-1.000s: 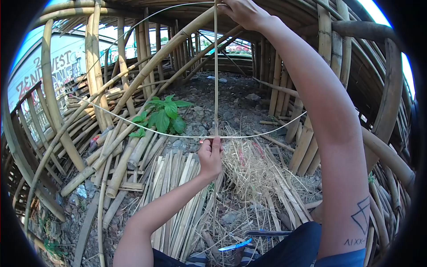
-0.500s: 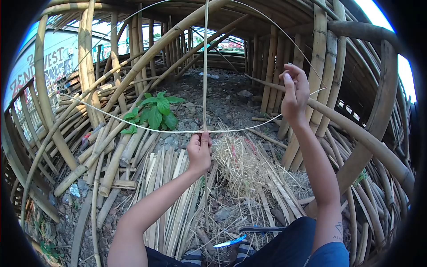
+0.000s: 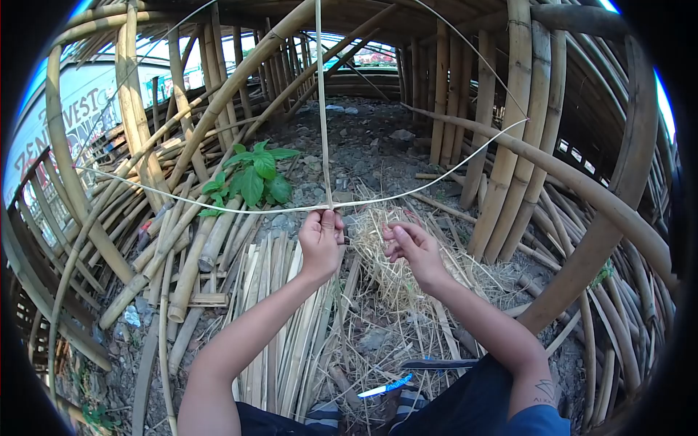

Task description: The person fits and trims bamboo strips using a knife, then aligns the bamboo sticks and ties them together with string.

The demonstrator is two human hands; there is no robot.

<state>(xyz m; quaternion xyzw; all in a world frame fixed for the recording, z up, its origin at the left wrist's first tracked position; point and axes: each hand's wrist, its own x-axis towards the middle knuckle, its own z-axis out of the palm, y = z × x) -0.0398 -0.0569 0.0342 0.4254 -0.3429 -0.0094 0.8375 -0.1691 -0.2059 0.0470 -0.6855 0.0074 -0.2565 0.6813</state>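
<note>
My left hand (image 3: 321,247) pinches a kite frame of thin bamboo sticks where they cross. Its upright stick (image 3: 322,109) runs toward the top of the view, and its bowed cross stick (image 3: 251,211) spans left to right with both ends curving upward. From the cross stick's right tip, a thin line (image 3: 476,54) rises to the top of the view. My right hand (image 3: 416,254) is just right of the crossing, apart from the sticks, thumb and fingers pressed together. Whatever it may be pinching is too small to make out.
Straw-like shavings (image 3: 392,269) lie below my hands, beside a bundle of split bamboo strips (image 3: 273,320). A blue-and-white knife (image 3: 385,386) and a dark flat blade (image 3: 440,363) are near my legs. Bamboo poles (image 3: 523,123) and a leafy plant (image 3: 253,182) stand ahead.
My right hand has come down and left from beside the cross stick's right end to near the crossing. The frame has shifted slightly left and up in view, still in my left hand.
</note>
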